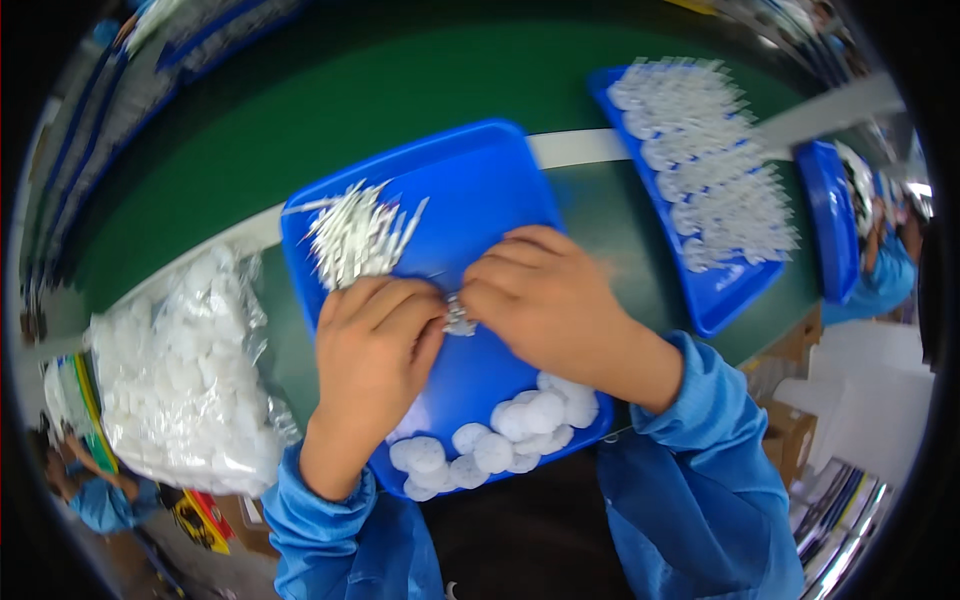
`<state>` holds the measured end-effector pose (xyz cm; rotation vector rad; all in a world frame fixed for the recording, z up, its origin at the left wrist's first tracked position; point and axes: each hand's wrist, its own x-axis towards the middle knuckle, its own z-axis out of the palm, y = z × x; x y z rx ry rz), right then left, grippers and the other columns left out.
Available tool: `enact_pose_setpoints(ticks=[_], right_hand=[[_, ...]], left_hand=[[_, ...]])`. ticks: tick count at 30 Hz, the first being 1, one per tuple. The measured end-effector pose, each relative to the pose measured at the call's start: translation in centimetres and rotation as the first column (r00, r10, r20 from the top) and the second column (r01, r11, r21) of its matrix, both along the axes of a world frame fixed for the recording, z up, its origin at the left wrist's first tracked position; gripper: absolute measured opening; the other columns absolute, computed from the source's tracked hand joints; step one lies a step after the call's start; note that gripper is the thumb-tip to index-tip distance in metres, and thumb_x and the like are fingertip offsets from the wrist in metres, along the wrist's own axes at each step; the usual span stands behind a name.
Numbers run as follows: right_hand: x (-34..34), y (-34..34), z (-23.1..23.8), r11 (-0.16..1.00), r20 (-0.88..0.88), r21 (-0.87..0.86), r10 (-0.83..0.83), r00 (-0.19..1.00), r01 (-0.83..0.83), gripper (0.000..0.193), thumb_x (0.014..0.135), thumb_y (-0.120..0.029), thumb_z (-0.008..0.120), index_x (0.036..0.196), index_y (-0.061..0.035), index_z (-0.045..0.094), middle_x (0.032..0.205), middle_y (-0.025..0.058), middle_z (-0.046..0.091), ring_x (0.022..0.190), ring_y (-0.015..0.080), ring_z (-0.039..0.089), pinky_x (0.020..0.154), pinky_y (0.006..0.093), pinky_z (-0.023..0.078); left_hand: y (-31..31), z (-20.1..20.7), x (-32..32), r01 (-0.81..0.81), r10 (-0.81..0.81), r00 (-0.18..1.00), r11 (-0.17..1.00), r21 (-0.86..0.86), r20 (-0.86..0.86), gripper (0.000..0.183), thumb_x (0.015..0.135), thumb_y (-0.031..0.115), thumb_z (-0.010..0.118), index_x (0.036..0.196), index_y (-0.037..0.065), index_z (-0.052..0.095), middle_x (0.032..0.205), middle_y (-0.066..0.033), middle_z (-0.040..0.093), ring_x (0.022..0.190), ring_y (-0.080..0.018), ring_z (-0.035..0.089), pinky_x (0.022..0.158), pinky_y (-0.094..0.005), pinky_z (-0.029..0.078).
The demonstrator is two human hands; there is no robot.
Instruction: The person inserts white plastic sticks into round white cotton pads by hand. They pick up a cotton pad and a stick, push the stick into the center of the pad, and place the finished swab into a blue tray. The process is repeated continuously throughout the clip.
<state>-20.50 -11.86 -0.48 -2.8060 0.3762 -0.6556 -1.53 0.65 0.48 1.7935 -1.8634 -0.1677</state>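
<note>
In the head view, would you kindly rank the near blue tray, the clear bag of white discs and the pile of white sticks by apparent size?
1. Near blue tray, largest.
2. Clear bag of white discs, somewhat smaller, though fisheye bending makes this unsure.
3. Pile of white sticks, smallest.

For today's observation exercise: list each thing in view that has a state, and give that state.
Left hand: closed on small part.
Right hand: pinching the same part.
Tray: holds pins and discs.
Bag: full of white pieces.
Far tray: covered with white pieces.
</note>
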Motion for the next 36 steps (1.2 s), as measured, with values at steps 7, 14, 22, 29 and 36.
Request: enact_pose_setpoints(ticks=[7,14,22,29,36], right_hand=[[-3.1,1.0,-0.2,0.991,0.134,-0.034,-0.124,0.983,0.129,0.015,0.082,-0.017,0.079,0.097,-0.0143,0.077,0.103,0.0001,0.076,0.099,0.0196,0.073,0.112,0.0491,0.05],[-20.4,2.1,2.9,0.69,0.139,-0.014,-0.715,0.685,0.723,0.018,0.085,-0.017,0.088,0.101,-0.017,0.079,0.107,0.0008,0.081,0.101,0.0209,0.075,0.113,0.0519,0.046],[-26.6,-2.9,1.9,0.467,0.012,-0.147,-0.881,0.474,0.872,0.011,0.083,-0.02,0.088,0.087,-0.0129,0.081,0.098,0.0011,0.075,0.102,0.0273,0.069,0.104,0.0462,0.048],[-26.8,-2.2,2.3,0.497,0.207,-0.151,-0.829,0.519,0.854,0.018,0.084,-0.019,0.09,0.083,-0.0059,0.077,0.091,0.0105,0.075,0.085,0.0342,0.071,0.078,0.044,0.055],[-11.3,3.2,4.4,0.973,0.125,0.107,-0.216,0.968,0.204,0.021,0.075,-0.015,0.093,0.092,-0.0134,0.08,0.1,0.0028,0.076,0.09,0.0242,0.073,0.083,0.0402,0.056]], left_hand=[[1.5,0.9,-0.7,-0.026,0.026,0.999,0.999,-0.026,-0.024,0.021,0.086,0.001,0.079,0.106,0.007,0.079,0.118,-0.0074,0.078,0.106,-0.0307,0.071,0.093,-0.0417,0.051],[6.4,0.2,0.3,0.074,-0.073,0.997,0.995,0.06,-0.021,0.019,0.091,-0.001,0.072,0.108,0.004,0.077,0.117,-0.0118,0.078,0.111,-0.0339,0.07,0.101,-0.0439,0.05],[5.6,-0.1,-0.6,0.064,-0.064,0.998,0.998,0.025,0.009,0.016,0.091,-0.001,0.072,0.105,0.004,0.078,0.115,-0.0108,0.079,0.108,-0.0318,0.07,0.1,-0.0429,0.049],[6.5,-0.3,-0.3,0.003,-0.004,0.998,1.0,-0.007,-0.055,0.017,0.089,-0.001,0.074,0.104,0.006,0.08,0.11,-0.0093,0.08,0.104,-0.0313,0.071,0.1,-0.0432,0.05],[5.3,-0.4,0.1,0.016,-0.021,0.996,0.998,-0.065,-0.083,0.018,0.086,0.0,0.078,0.101,0.009,0.083,0.106,-0.006,0.082,0.102,-0.0293,0.072,0.097,-0.0415,0.051]])
